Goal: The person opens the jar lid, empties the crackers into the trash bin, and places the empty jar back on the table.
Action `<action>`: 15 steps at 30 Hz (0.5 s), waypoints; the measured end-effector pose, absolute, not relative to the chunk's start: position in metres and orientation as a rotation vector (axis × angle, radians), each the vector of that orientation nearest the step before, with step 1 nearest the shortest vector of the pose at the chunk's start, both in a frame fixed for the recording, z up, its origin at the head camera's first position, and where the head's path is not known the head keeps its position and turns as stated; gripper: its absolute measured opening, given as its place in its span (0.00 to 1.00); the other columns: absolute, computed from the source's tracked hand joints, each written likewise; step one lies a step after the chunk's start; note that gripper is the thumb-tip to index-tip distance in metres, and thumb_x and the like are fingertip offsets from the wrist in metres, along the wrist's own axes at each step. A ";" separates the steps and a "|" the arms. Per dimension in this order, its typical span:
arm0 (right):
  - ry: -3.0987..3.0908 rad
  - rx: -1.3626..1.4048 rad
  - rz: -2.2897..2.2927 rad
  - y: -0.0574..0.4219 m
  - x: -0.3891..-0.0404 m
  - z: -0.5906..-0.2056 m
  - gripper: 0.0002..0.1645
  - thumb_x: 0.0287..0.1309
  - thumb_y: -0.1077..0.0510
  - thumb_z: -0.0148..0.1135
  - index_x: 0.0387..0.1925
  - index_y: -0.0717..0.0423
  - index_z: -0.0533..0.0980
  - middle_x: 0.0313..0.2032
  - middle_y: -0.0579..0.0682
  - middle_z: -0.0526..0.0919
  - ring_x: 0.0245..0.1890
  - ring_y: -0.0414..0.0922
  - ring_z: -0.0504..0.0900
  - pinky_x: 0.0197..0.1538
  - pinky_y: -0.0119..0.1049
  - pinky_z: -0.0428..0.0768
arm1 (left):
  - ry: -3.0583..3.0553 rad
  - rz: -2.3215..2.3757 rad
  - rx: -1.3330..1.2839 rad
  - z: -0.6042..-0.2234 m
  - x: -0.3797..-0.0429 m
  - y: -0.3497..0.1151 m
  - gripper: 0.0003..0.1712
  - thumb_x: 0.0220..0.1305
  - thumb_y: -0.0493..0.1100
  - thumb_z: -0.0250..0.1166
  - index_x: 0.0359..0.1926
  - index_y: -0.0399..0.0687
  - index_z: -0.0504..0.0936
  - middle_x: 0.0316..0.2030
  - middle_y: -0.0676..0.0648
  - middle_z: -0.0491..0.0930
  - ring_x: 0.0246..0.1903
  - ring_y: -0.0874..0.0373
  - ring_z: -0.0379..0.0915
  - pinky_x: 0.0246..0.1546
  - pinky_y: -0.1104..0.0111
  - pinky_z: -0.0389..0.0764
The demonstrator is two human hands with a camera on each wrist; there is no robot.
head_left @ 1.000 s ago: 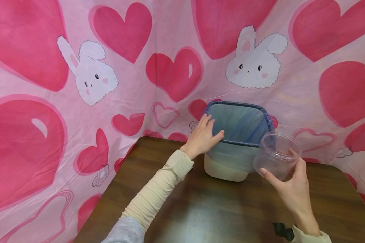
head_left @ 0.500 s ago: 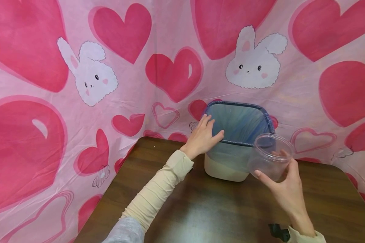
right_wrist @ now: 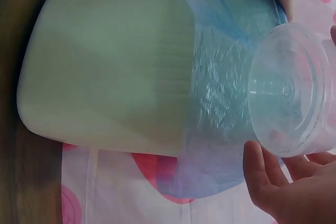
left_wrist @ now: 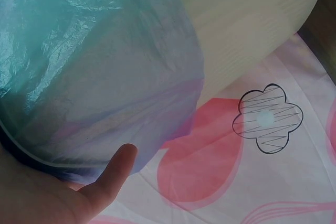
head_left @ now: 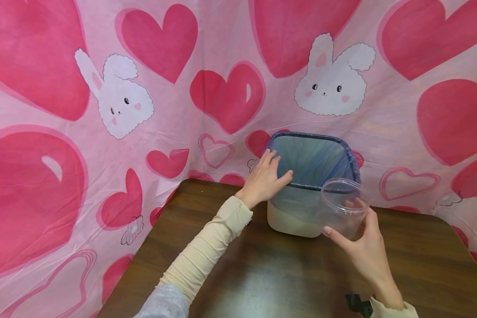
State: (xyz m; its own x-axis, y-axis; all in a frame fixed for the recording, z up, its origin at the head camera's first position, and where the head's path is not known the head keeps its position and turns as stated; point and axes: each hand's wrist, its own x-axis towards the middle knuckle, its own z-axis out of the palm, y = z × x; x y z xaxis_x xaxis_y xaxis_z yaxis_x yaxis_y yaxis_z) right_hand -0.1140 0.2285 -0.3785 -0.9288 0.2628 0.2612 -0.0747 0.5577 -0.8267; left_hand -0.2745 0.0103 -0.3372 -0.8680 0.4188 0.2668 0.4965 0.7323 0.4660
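A cream wastebasket stands near the back of the table. A translucent blue bin liner lines it and folds down over the outside. My left hand rests at the left side of the rim, fingers fairly straight; in the left wrist view the thumb lies along the outside of the liner. My right hand holds a clear round plastic tub by its sides, thumb on the near side. The tub is upright, slightly tilted, in front of the wastebasket's right front corner. The right wrist view shows the tub's base.
A dark wood-grain table carries the wastebasket. Pink cloth printed with hearts and rabbits hangs behind it and to the left. The table's left and right edges are in view.
My right hand has moved the tub leftwards and slightly down, across the front of the wastebasket's right corner. The left hand and the wastebasket have stayed put.
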 end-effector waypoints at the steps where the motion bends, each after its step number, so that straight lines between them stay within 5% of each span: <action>1: -2.439 -0.146 1.322 0.228 -0.114 -0.379 0.57 0.47 0.51 0.75 0.72 0.40 0.50 0.67 0.50 0.66 0.67 0.49 0.61 0.64 0.34 0.60 | -2.789 -0.813 -0.740 -0.337 -0.275 0.010 0.41 0.66 0.65 0.47 0.70 0.42 0.63 0.75 0.46 0.52 0.77 0.53 0.36 0.72 0.54 0.56; 10: -2.435 -0.053 1.291 0.222 -0.115 -0.385 0.55 0.47 0.53 0.76 0.71 0.40 0.53 0.65 0.50 0.68 0.61 0.30 0.62 0.54 0.19 0.58 | -2.796 -0.798 -0.740 -0.338 -0.275 0.010 0.42 0.67 0.66 0.46 0.70 0.42 0.63 0.75 0.46 0.51 0.77 0.54 0.35 0.72 0.55 0.57; 15: -2.439 -0.023 1.287 0.221 -0.116 -0.387 0.54 0.46 0.54 0.76 0.70 0.43 0.53 0.65 0.51 0.68 0.59 0.27 0.62 0.53 0.18 0.59 | -2.795 -0.799 -0.739 -0.337 -0.275 0.010 0.42 0.67 0.66 0.46 0.70 0.42 0.63 0.75 0.46 0.51 0.77 0.54 0.35 0.72 0.55 0.56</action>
State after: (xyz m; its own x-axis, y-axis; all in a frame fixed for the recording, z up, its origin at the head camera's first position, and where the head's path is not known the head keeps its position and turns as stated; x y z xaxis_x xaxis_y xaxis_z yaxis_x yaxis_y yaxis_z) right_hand -0.1159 0.2208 -0.3867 -0.9271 0.1888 0.3237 -0.1606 0.5802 -0.7985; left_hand -0.2752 0.0104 -0.3373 -0.8693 0.4189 0.2625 0.4943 0.7382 0.4589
